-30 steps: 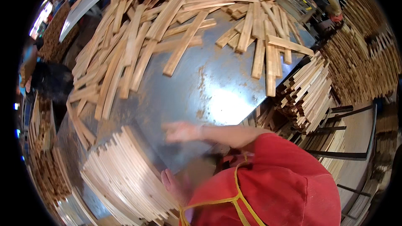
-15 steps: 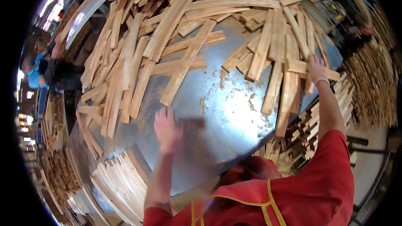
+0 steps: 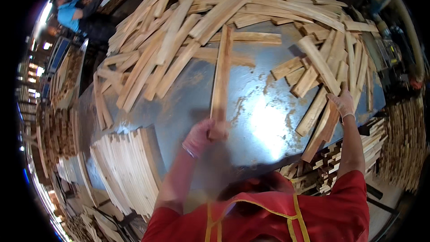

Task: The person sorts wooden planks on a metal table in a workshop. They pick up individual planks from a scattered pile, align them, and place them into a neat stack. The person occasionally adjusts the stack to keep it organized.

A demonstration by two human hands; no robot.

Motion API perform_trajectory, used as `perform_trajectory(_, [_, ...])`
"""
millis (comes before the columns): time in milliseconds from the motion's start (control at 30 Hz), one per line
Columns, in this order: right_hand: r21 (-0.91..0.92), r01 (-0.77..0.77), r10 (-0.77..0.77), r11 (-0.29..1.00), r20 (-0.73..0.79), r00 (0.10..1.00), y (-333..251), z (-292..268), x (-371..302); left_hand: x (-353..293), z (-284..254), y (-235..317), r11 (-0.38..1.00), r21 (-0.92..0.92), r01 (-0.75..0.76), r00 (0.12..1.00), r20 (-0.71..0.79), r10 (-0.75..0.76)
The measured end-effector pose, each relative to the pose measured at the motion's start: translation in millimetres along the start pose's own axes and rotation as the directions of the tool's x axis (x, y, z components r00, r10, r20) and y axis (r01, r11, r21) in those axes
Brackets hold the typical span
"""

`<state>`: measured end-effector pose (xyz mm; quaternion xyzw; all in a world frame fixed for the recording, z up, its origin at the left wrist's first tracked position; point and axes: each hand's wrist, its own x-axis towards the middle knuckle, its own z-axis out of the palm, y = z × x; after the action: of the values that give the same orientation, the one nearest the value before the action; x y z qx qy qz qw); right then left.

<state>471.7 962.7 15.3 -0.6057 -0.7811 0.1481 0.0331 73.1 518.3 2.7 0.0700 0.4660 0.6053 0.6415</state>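
Note:
My left hand (image 3: pixel 201 135), in a pale glove, is closed round the near end of a long wooden slat (image 3: pixel 221 74). That slat points away from me across the metal table (image 3: pixel 188 103), its far end by the heap of slats. On the right, my gloved right hand (image 3: pixel 344 102) grips the near end of a shorter wooden board (image 3: pixel 319 65), which slants up to the left above other pieces. Beneath that hand, more slats (image 3: pixel 316 112) lie toward the table's near edge. Part of the right hand's grip is hidden by the hand itself.
A heap of loose slats (image 3: pixel 179 40) covers the far side of the table. Near its left corner stands a row of pale boards (image 3: pixel 127 168). Stacked sticks (image 3: pixel 403 145) rise at the right. A person in a blue shirt (image 3: pixel 69 15) is at the far left.
My left hand, empty before, has closed on the long slat, which now points more directly away from me. My right hand has turned a short board from lying crosswise to slanting away. The view has shifted.

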Motion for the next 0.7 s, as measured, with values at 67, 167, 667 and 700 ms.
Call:
perform_trajectory(67, [0.035, -0.062, 0.063, 0.997, -0.021, 0.998, -14.4, 19.4, -17.0, -38.6, -6.6, -21.0, 0.976, -0.218, 0.021, 0.999, 0.052, -0.009])
perform_trajectory(167, [0.384, -0.034, 0.028, 0.923, 0.023, 0.999, -47.2, 39.1, -54.9, -99.5, -9.0, -50.9, 0.983, -0.167, -0.071, 0.997, -0.044, 0.064])
perform_trajectory(667, [0.694, -0.698, -0.609, 0.178, 0.635, 0.476, -391.7, 204.0, -395.6, -376.9, -65.1, -126.3, 0.95, -0.233, -0.209, 0.904, -0.416, 0.097])
perform_trajectory(700, [0.727, -0.611, -0.564, 0.313, 0.66, 0.497, -413.8, 207.4, -421.4, -392.5, -73.8, -135.3, 0.941, -0.227, -0.249, 0.883, -0.452, 0.125])
